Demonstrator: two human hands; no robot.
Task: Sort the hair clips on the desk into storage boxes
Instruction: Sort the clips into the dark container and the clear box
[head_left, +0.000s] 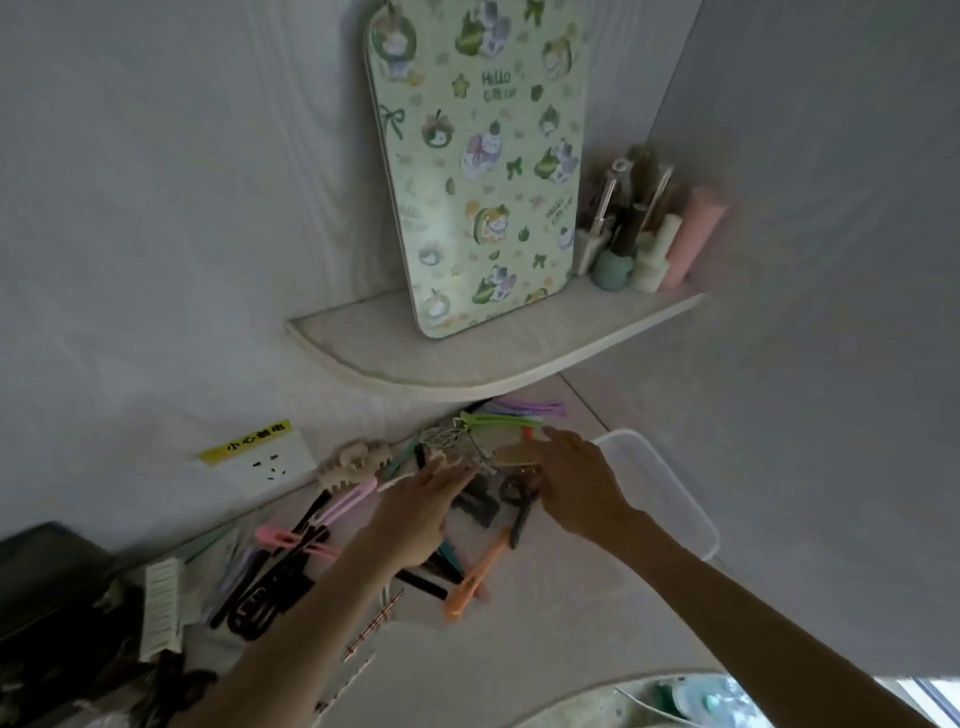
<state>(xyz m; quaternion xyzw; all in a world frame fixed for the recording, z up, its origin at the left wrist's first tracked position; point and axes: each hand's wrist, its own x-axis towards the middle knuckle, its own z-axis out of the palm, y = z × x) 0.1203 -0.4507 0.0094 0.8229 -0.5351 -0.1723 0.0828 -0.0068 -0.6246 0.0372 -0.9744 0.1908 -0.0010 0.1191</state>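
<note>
— Dozens of hair clips (332, 525) heaped under and beside left hand (415, 512), fingers flat, spread. Right hand (569, 486)?
— Pinching tan clip (514, 451) at fingertips, storage box (670, 499) just beyond. Probably light, stiff, slick plastic; best gripped mid-body.

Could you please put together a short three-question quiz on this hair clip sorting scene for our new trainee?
1. True or false: the clear storage box lies by the right hand.
2. Which clip lies nearest the wall socket? A) the beige claw clip B) the orange clip C) the purple clips under the shelf
3. What stands propped on the corner shelf, left of the candles?

Key:
1. True.
2. A.
3. A board printed with green cartoon cats. The left hand reaches over the clip pile; what either hand grips is unclear.
</note>
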